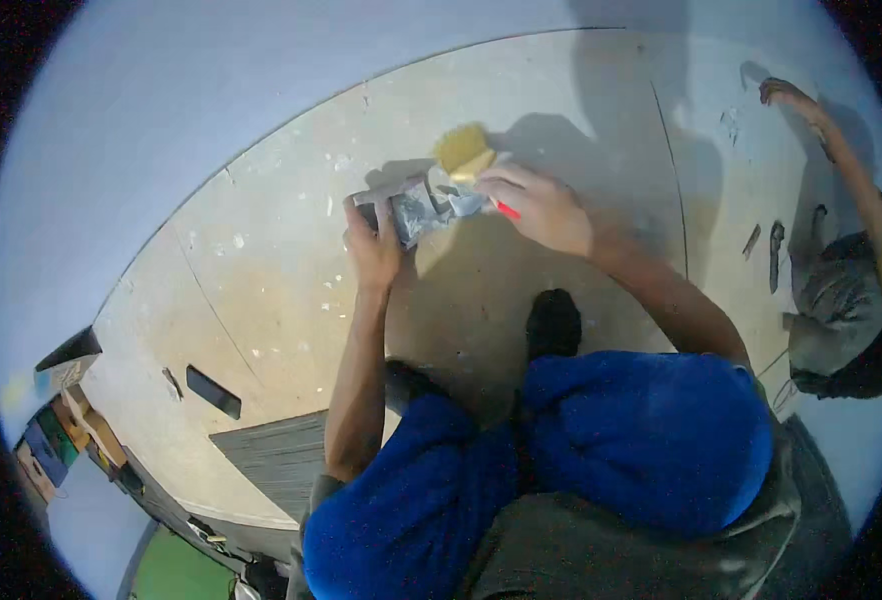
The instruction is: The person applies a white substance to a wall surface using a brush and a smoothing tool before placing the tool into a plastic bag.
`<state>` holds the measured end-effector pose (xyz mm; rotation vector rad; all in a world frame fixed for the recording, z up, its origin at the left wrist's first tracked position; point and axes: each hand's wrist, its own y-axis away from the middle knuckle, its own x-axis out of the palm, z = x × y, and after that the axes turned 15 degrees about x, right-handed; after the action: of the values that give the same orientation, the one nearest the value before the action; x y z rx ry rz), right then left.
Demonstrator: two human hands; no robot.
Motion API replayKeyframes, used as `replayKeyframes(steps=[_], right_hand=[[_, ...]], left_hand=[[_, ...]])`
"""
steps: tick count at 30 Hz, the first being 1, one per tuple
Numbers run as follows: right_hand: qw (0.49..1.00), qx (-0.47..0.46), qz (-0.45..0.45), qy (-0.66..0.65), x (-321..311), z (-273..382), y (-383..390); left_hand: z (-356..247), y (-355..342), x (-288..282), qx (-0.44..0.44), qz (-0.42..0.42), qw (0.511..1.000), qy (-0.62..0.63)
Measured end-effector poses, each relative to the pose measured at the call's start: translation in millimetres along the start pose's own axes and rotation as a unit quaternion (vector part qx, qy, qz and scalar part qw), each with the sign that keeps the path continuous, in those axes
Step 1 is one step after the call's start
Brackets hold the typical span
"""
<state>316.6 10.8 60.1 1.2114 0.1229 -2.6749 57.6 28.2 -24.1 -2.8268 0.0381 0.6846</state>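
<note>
The grey piece [416, 212], blocky, dull and powdery-looking, sits in front of the person, over the pale floor [291, 270] beyond the feet; whether it rests on the floor or is held just above it cannot be told. Its long axis runs roughly left to right, with a darker end at the left and a broken-looking, paler end at the right. It looks stiff and moderately light, and its dusty faces may slip a little; the dark left end seems the sounder grip, the right end perhaps fragile.

The left hand [373, 258] has its fingers closed around that left end, thumb on the near side. The right hand [541, 212] has its fingers pinched on a yellow brush [461, 150], whose bristles point away from the person and slightly left, close beside the piece's right end. The brush is probably light, with springy bristles, best held at its base. A red stub [507, 209] shows below the right fingers; whether it belongs to the brush is unclear.

Farther out, a black flat rectangle [213, 391] and a grey ribbed mat [276, 460] lie to the left; a co-worker's hand [786, 93] reaches in at the far right.
</note>
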Motion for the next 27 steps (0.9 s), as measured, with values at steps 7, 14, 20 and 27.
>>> replayKeyframes(steps=[7, 14, 20, 27], right_hand=[[0.996, 0.000, -0.084, 0.036, -56, -37, -8], [0.988, 0.147, -0.050, 0.018, -26, -50, -23], [0.999, 0.031, 0.000, -0.011, -40, 0, -3], [0.991, 0.069, -0.117, -0.003, -67, -51, -84]], left_hand=[[6, 5, -6, 0.011, 0.018, 0.998, 0.054], [9, 2, 3, -0.025, 0.028, 0.998, -0.052], [1, 5, -6, 0.004, 0.025, 0.998, 0.061], [14, 8, 6, 0.049, -0.001, 0.999, 0.006]])
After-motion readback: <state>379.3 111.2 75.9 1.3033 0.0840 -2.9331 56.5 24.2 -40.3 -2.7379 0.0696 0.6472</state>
